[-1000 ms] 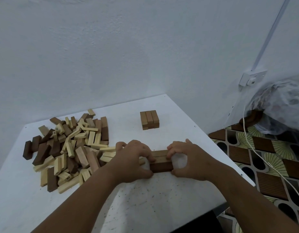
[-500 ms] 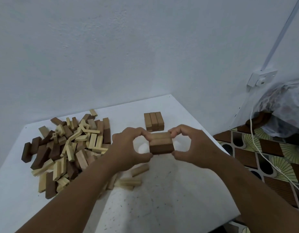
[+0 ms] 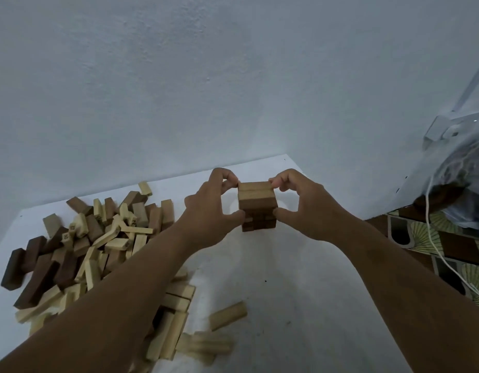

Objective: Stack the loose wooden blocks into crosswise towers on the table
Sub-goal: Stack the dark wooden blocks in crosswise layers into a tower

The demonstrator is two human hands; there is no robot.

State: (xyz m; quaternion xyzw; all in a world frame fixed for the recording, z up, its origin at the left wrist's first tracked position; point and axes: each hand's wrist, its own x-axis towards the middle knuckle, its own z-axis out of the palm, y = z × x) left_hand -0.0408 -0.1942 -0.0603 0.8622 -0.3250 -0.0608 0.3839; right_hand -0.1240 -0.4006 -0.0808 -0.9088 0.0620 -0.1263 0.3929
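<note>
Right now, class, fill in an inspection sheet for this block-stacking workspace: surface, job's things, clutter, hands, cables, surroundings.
Surface: white table, speckled.
Job's things: layer of blocks set crosswise onto the small tower; loose block pile on the left.
Clutter: stray light block near the front; nothing else seen.
Hands: left hand and right hand pinch the layer from opposite sides.
Cables: white cable hanging off the table's right.
Surroundings: plain wall, wall socket, plastic bag, patterned floor.
</note>
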